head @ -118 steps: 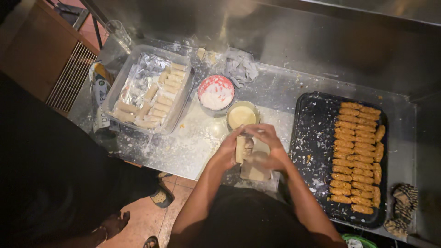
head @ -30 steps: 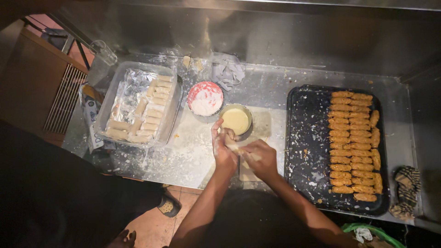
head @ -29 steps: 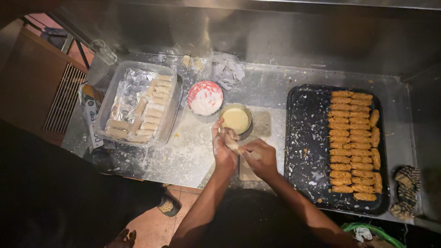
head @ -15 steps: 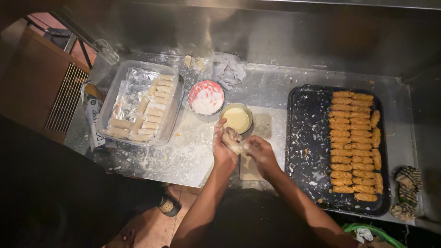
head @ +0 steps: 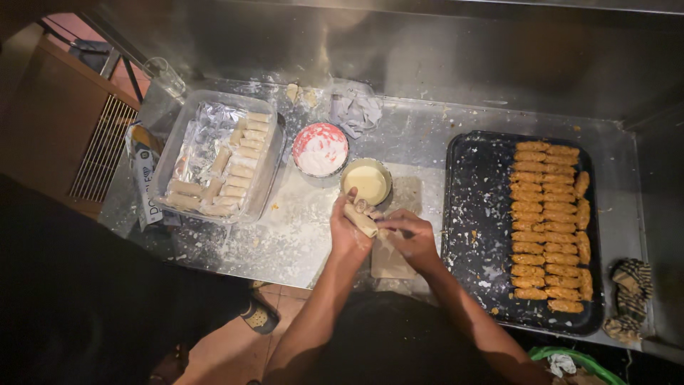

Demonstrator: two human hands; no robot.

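Left hand point(head: 347, 232) gripping pale roll point(head: 360, 220), right hand point(head: 409, 239) pinching its end

You face a steel counter point(head: 427, 135) dusted with flour, its steel backsplash point(head: 399, 50) rising just behind under dim, warm light. Left of the counter stands a wooden cabinet point(head: 43, 121) with a slatted vent point(head: 103, 150); below the counter's near edge lies a reddish tiled floor point(head: 235, 349).
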